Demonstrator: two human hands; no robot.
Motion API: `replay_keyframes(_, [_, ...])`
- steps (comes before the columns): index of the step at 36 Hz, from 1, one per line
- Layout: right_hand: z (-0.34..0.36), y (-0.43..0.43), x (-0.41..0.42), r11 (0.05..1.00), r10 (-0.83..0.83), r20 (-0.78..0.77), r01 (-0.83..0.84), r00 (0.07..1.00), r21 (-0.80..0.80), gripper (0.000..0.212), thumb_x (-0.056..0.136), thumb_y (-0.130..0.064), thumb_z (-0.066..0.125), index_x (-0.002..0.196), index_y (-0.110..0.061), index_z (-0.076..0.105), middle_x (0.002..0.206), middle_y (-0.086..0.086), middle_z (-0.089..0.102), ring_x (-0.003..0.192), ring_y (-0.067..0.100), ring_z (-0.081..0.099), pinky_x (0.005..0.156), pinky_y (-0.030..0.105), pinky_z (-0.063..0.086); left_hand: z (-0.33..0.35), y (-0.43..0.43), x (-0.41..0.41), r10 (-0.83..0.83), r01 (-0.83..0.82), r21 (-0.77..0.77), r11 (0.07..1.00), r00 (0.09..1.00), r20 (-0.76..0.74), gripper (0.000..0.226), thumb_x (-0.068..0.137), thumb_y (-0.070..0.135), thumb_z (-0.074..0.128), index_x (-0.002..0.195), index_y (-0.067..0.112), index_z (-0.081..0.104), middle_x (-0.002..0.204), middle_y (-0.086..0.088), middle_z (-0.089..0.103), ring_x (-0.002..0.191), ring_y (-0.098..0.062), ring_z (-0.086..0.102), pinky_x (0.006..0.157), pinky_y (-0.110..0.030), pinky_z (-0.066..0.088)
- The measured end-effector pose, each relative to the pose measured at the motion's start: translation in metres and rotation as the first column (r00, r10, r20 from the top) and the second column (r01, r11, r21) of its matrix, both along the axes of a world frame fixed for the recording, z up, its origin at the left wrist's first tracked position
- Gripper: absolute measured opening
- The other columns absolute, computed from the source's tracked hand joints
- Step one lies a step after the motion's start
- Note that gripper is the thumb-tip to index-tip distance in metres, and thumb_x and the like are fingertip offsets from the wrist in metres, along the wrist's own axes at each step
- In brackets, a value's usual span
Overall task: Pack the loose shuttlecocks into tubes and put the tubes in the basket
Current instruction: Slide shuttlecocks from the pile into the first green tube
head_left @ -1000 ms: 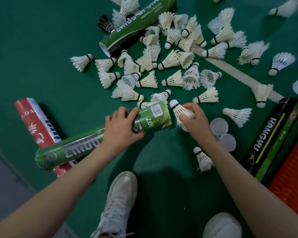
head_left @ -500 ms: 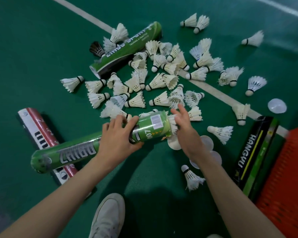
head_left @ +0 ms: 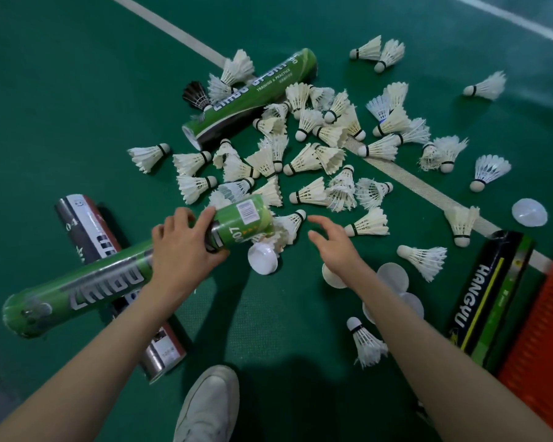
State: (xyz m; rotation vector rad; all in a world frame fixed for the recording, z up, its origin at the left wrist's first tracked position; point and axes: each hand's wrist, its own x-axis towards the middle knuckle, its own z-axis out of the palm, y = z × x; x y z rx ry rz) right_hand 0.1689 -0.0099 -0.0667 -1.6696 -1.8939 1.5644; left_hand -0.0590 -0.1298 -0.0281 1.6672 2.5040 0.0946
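My left hand (head_left: 186, 250) grips a green tube (head_left: 109, 275) above the green floor, its open end pointing toward the pile. White feathers (head_left: 280, 237) stick out at that end. My right hand (head_left: 332, 247) hovers open and empty just right of the tube's mouth. A shuttlecock (head_left: 292, 220) lies between the tube and my right hand. Several loose white shuttlecocks (head_left: 316, 161) are scattered beyond, and one (head_left: 366, 344) lies near my right forearm. The orange basket (head_left: 543, 342) sits at the right edge.
A second green tube (head_left: 253, 97) lies at the pile's far side, a red and black tube (head_left: 93, 237) under the held one, a black HANGYU tube (head_left: 489, 298) beside the basket. White caps (head_left: 262, 260) lie near my hands. My white shoe (head_left: 208, 406) is below.
My right hand let go of the shuttlecock it pushed at the tube's mouth and drew back to the right, fingers spread. The view tilted upward, so the pile shifted down.
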Motion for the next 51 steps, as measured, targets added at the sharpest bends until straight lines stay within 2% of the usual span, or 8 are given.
replay_keyframes(6, [-0.007,0.025,-0.015,0.748,0.482,0.539,-0.645,0.691,0.158,0.07,0.091,0.002,0.043,0.15,-0.026,0.021,0.156,0.009,0.013,0.144,0.029,0.009,0.113,0.044,0.025,-0.008,-0.004,-0.008,0.068,-0.066,-0.071,0.995,0.997,0.028,0.081,0.071,0.052,0.074,0.14,0.025,0.04,0.114,-0.013,0.045,0.108,-0.032,0.046,0.097,-0.045,0.033])
replay_keyframes(13, [-0.014,0.035,-0.028,0.45,0.651,0.628,-0.883,0.428,0.136,0.091,0.084,0.013,0.037,0.152,-0.032,-0.004,0.161,-0.004,0.0,0.148,0.021,-0.002,0.119,0.047,0.008,-0.013,-0.005,-0.004,0.057,-0.054,-0.08,0.995,0.998,0.036,0.078,0.072,0.052,0.072,0.138,0.026,0.039,0.115,-0.01,0.044,0.108,-0.031,0.045,0.095,-0.042,0.032])
replay_keyframes(24, [-0.046,0.007,-0.021,0.495,0.329,0.696,-0.744,0.638,0.448,0.04,0.065,0.0,0.072,0.102,-0.003,0.058,0.116,0.016,0.057,0.101,0.035,0.055,0.067,0.038,0.046,-0.012,-0.006,-0.002,0.04,-0.037,-0.084,0.996,0.998,0.04,0.077,0.074,0.052,0.07,0.139,0.026,0.038,0.116,-0.009,0.043,0.108,-0.029,0.045,0.095,-0.041,0.032])
replay_keyframes(30, [-0.011,0.023,-0.008,0.887,0.013,0.197,-0.103,0.98,0.45,0.024,0.087,-0.026,0.065,0.089,-0.011,0.047,0.092,0.004,0.049,0.082,0.021,0.046,0.061,0.032,0.032,-0.005,0.0,0.008,0.011,-0.01,-0.042,0.999,0.999,0.03,0.075,0.073,0.049,0.072,0.136,0.025,0.041,0.115,-0.009,0.044,0.105,-0.03,0.045,0.092,-0.042,0.033])
replay_keyframes(36, [0.026,0.05,-0.001,0.957,-0.275,-0.235,0.29,0.932,0.028,0.043,0.09,-0.043,0.06,0.119,-0.03,0.032,0.129,0.006,0.042,0.117,0.022,0.047,0.1,0.039,0.039,-0.002,0.026,0.022,-0.022,0.021,0.023,1.0,0.999,0.046,0.077,0.073,0.051,0.072,0.138,0.024,0.041,0.115,-0.011,0.044,0.106,-0.03,0.045,0.094,-0.043,0.034])
replay_keyframes(42, [0.033,0.058,0.001,0.934,-0.355,-0.37,0.316,0.858,-0.164,0.043,0.096,-0.034,0.052,0.134,-0.029,0.032,0.129,0.01,0.054,0.116,0.023,0.055,0.099,0.041,0.047,0.003,0.05,0.032,-0.035,0.031,0.061,0.998,0.998,0.052,0.075,0.071,0.048,0.075,0.134,0.021,0.046,0.115,-0.014,0.046,0.107,-0.035,0.047,0.093,-0.046,0.036])
replay_keyframes(47, [0.031,0.062,-0.004,0.953,-0.297,-0.383,0.245,0.875,-0.179,0.014,0.096,-0.04,0.047,0.11,-0.035,0.047,0.128,0.004,0.054,0.12,0.02,0.051,0.105,0.041,0.04,0.006,0.063,0.042,-0.055,0.05,0.078,0.996,0.997,0.062,0.076,0.068,0.046,0.077,0.133,0.021,0.047,0.112,-0.012,0.045,0.104,-0.033,0.048,0.092,-0.045,0.035])
replay_keyframes(51, [0.03,0.065,-0.009,0.966,-0.236,-0.365,0.176,0.901,-0.191,0.057,0.072,-0.064,0.047,0.113,-0.026,0.057,0.124,0.003,0.059,0.12,0.02,0.051,0.109,0.045,0.035,0.003,0.073,0.047,-0.047,0.042,0.086,0.995,0.997,0.06,0.078,0.068,0.05,0.076,0.135,0.023,0.046,0.113,-0.011,0.046,0.106,-0.032,0.047,0.094,-0.045,0.035])
